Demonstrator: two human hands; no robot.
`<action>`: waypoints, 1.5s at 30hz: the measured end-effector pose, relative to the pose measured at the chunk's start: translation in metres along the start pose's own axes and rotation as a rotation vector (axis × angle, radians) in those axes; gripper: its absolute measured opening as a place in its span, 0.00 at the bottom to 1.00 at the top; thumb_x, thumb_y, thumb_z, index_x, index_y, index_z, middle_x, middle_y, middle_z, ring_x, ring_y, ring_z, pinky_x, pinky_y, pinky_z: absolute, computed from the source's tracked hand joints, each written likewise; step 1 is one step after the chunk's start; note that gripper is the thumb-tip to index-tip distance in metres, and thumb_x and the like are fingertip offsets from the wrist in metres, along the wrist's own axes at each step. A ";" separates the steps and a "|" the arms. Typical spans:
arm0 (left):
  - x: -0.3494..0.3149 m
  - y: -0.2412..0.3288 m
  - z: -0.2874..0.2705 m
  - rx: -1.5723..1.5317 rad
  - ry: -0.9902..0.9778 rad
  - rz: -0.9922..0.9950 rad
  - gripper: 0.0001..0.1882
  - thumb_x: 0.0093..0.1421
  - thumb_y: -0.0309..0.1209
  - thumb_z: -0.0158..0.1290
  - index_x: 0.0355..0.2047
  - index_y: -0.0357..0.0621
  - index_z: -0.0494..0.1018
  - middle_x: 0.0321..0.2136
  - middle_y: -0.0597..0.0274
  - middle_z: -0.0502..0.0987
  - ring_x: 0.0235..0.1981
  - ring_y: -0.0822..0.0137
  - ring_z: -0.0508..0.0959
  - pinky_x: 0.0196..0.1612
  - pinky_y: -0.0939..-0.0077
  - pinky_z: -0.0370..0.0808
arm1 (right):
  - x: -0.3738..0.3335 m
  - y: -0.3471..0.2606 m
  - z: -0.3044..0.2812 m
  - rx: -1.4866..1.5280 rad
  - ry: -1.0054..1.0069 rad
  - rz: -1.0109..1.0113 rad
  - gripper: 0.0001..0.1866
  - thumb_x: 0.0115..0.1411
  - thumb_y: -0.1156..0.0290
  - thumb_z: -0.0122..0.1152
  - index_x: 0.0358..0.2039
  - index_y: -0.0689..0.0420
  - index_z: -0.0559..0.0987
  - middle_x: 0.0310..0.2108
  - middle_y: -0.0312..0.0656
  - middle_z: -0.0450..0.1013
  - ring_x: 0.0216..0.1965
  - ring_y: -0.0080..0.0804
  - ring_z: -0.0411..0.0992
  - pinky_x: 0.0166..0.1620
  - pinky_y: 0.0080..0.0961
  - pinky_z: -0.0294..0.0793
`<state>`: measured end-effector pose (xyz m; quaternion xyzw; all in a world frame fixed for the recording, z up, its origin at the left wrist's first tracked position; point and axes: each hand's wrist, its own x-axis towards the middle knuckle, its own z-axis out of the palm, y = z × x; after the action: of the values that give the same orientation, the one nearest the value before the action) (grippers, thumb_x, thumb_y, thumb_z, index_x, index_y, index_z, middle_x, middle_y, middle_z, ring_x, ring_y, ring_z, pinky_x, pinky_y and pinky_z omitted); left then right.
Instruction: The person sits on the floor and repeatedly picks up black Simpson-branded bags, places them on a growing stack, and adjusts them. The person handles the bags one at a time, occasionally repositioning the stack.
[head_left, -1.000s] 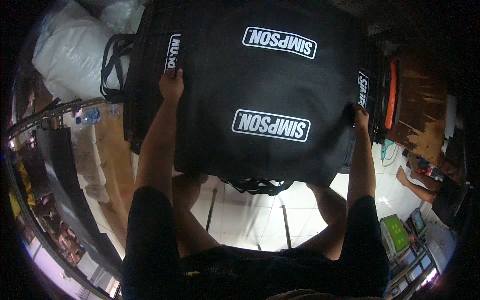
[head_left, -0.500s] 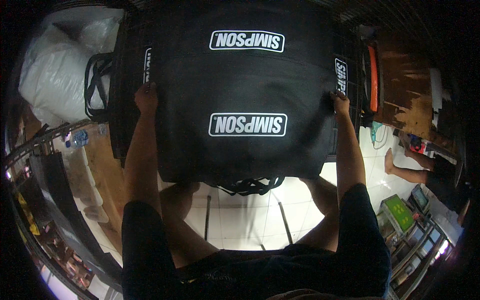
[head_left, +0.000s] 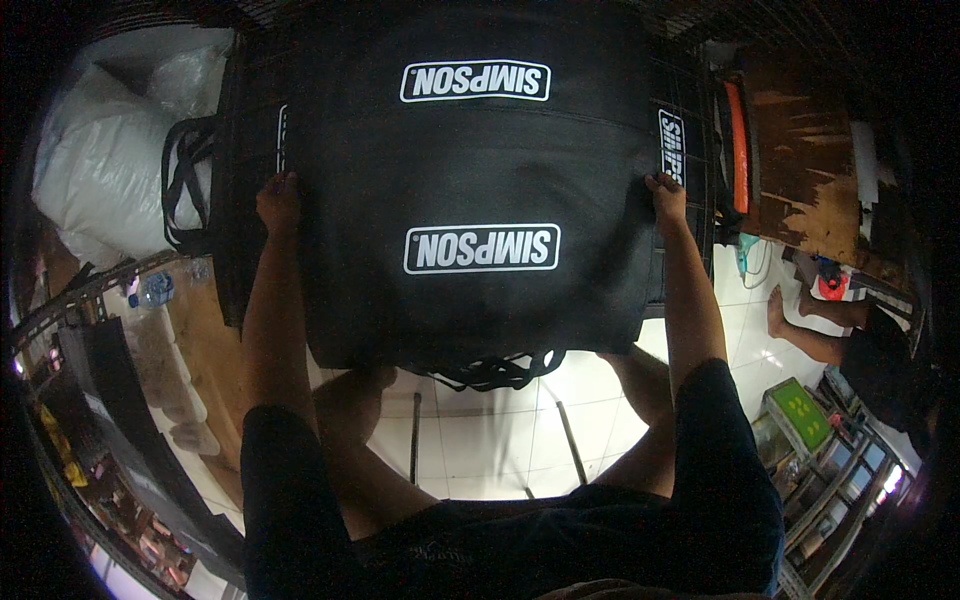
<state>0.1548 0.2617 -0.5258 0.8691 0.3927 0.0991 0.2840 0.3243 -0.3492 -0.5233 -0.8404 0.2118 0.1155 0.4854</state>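
Note:
A large black fabric bag (head_left: 470, 165) lies flat before me, with two white-bordered printed labels upside down to me. My left hand (head_left: 280, 203) is closed on its left edge, thumb and fingers pinched together. At the opposite edge my right hand (head_left: 667, 195) pinches the fabric the same way, next to a side label (head_left: 672, 150) that is partly covered. Black strap handles (head_left: 490, 373) hang in loops from the near edge. More black strap loops (head_left: 188, 185) stick out beyond the left side. What supports the bag is mostly hidden beneath it.
Clear plastic wrapping (head_left: 95, 165) is heaped at the far left. Worn brown board (head_left: 800, 170) and an orange strip (head_left: 738, 150) stand at the right. Another person's bare legs (head_left: 805, 335) show on the floor, near a green tray (head_left: 798, 412). White tiles (head_left: 490, 440) lie below.
The bag and both hands appear slightly farther left in the picture, and much of the surroundings has shifted with them. Both hands keep their pinch on the edges.

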 end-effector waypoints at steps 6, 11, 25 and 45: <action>0.004 0.010 0.002 -0.002 -0.114 -0.146 0.20 0.53 0.39 0.55 0.43 0.40 0.74 0.40 0.50 0.76 0.43 0.58 0.76 0.47 0.67 0.70 | 0.009 0.009 -0.004 -0.130 0.054 -0.006 0.27 0.52 0.65 0.62 0.50 0.65 0.70 0.48 0.49 0.70 0.50 0.36 0.67 0.55 0.28 0.60; 0.008 -0.002 0.001 0.022 -0.091 -0.127 0.20 0.54 0.39 0.55 0.44 0.42 0.74 0.41 0.53 0.76 0.43 0.57 0.76 0.48 0.66 0.70 | 0.003 -0.001 0.004 -0.143 0.071 0.024 0.26 0.52 0.64 0.62 0.49 0.64 0.71 0.46 0.47 0.71 0.49 0.35 0.68 0.53 0.26 0.62; -0.018 -0.081 -0.092 -0.390 -0.095 0.205 0.23 0.57 0.32 0.53 0.49 0.30 0.65 0.42 0.48 0.74 0.41 0.60 0.75 0.46 0.71 0.70 | -0.122 -0.090 -0.175 0.333 0.185 -0.373 0.22 0.59 0.61 0.55 0.51 0.58 0.68 0.36 0.39 0.72 0.35 0.24 0.70 0.38 0.22 0.67; -0.311 0.091 -0.217 -0.677 -0.297 0.248 0.22 0.53 0.29 0.57 0.47 0.36 0.67 0.27 0.62 0.74 0.29 0.73 0.73 0.35 0.81 0.70 | -0.349 -0.275 -0.430 1.507 0.206 -0.781 0.30 0.52 0.57 0.58 0.49 0.66 0.65 0.48 0.49 0.66 0.49 0.43 0.65 0.53 0.42 0.64</action>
<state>-0.0825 0.0740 -0.2806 0.7720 0.1845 0.1299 0.5943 0.1396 -0.5151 0.0426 -0.3121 -0.0296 -0.3090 0.8979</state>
